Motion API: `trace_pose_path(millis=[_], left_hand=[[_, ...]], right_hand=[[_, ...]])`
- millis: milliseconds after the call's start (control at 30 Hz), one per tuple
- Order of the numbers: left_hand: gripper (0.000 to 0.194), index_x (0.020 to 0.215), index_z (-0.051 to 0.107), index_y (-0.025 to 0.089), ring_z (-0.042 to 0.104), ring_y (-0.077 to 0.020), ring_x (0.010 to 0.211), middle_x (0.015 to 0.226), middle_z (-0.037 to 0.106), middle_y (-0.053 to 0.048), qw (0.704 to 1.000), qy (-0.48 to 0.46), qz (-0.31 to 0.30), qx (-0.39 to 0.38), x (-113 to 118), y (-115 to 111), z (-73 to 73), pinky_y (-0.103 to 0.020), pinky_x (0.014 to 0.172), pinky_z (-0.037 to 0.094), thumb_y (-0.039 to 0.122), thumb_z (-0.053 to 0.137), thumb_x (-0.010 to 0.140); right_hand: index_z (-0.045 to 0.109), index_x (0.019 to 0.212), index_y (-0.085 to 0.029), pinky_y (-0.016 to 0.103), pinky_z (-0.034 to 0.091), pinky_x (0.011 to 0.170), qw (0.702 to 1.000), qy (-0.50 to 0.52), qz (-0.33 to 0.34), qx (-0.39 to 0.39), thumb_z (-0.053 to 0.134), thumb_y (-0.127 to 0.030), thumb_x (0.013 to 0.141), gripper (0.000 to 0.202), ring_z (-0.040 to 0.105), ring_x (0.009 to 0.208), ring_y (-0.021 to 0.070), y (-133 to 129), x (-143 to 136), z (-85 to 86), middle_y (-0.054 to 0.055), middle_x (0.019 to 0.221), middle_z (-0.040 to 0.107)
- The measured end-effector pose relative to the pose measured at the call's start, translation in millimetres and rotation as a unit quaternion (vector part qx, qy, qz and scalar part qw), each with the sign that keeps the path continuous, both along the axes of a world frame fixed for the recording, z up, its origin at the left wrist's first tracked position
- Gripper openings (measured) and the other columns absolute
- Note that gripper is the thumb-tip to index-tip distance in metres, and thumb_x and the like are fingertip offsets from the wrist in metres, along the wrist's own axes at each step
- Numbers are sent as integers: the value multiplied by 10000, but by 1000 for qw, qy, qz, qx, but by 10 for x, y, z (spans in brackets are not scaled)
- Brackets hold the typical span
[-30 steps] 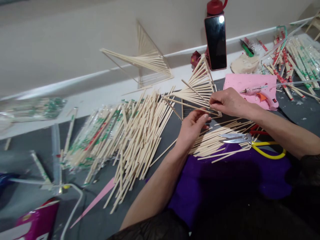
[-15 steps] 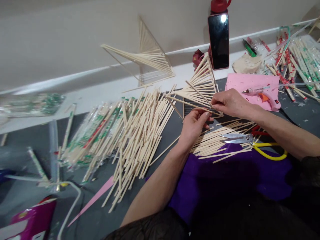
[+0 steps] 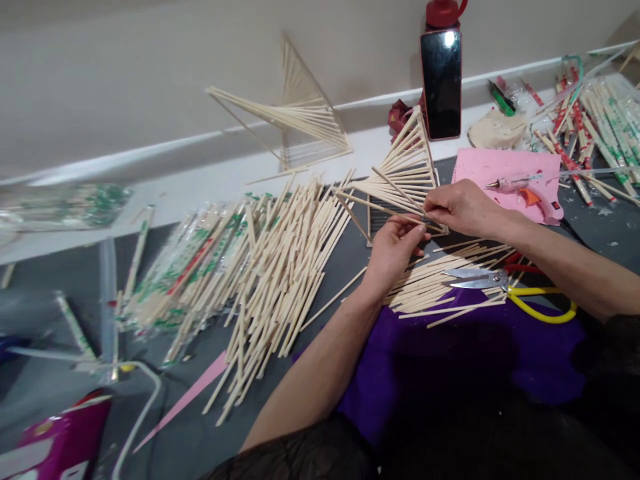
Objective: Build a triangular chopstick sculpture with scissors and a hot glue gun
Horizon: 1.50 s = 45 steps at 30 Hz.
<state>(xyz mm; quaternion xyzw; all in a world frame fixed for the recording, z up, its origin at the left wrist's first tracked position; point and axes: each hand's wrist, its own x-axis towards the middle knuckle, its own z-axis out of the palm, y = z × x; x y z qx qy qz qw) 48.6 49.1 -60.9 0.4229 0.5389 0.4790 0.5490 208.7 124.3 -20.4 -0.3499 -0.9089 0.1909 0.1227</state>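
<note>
A fan-like frame of pale wooden sticks stands in front of me, its sticks spread between two edges. My right hand pinches the lower end of a loose-looking stick that slants across the frame. Close by, my left hand has thumb and fingers closed on the frame's lower front edge; its fingertips are partly hidden. Both hands nearly meet at this corner. Below them lie trimmed sticks and scissors with yellow and red handles, blades parted.
A similar stick frame stands against the wall. Left lie a heap of bare chopsticks and wrapped ones. A glue gun rests on pink foam. A phone leans on a red-capped bottle.
The whole view has shifted very slightly. Both hands keep the same hold at the frame's lower corner, and nothing else has visibly moved.
</note>
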Motion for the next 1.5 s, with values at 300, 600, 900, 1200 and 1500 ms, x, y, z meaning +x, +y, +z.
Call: trace_pose_path(millis=[300, 600, 900, 1200, 1500], left_hand=[[116, 877, 608, 128, 651, -141, 526, 671, 707, -64, 997, 28, -61, -29, 44, 75, -72, -200, 401, 468, 239, 620, 848], [176, 877, 636, 126, 647, -123, 513, 727, 738, -80, 997, 15, -63, -32, 44, 90, -114, -188, 402, 462, 294, 657, 831], [166, 877, 616, 137, 642, -133, 506, 660, 712, -60, 997, 9, -68, -25, 44, 86, -104, -193, 385, 445, 291, 661, 834], [108, 885, 596, 124, 592, -118, 417, 591, 686, -30, 996, 39, -73, -44, 62, 104, -69, -188, 357, 439, 224, 593, 844], [164, 939, 687, 100, 395, -66, 254, 374, 547, 51, 974, 187, -84, -91, 67, 91, 150, -156, 305, 308, 178, 561, 868]], right_hand=[[724, 905, -134, 270, 329, 643, 1000, 9, 15, 9, 472, -239, 907, 273, 578, 710, 143, 1, 31, -25, 52, 772, 680], [708, 877, -142, 268, 338, 649, 1000, 18, 22, 4, 468, -249, 911, 265, 565, 708, 139, 7, 35, -39, 46, 765, 665], [712, 904, -133, 279, 352, 663, 1000, 18, 24, -3, 465, -245, 922, 271, 582, 735, 155, 4, 44, -40, 56, 793, 675], [703, 893, -147, 258, 356, 670, 1000, 16, 19, 18, 480, -222, 921, 236, 570, 733, 138, -6, 32, -49, 34, 787, 664], [711, 927, -138, 252, 368, 688, 1000, 0, 9, -2, 520, -174, 889, 199, 583, 760, 137, -2, 35, -41, 42, 828, 687]])
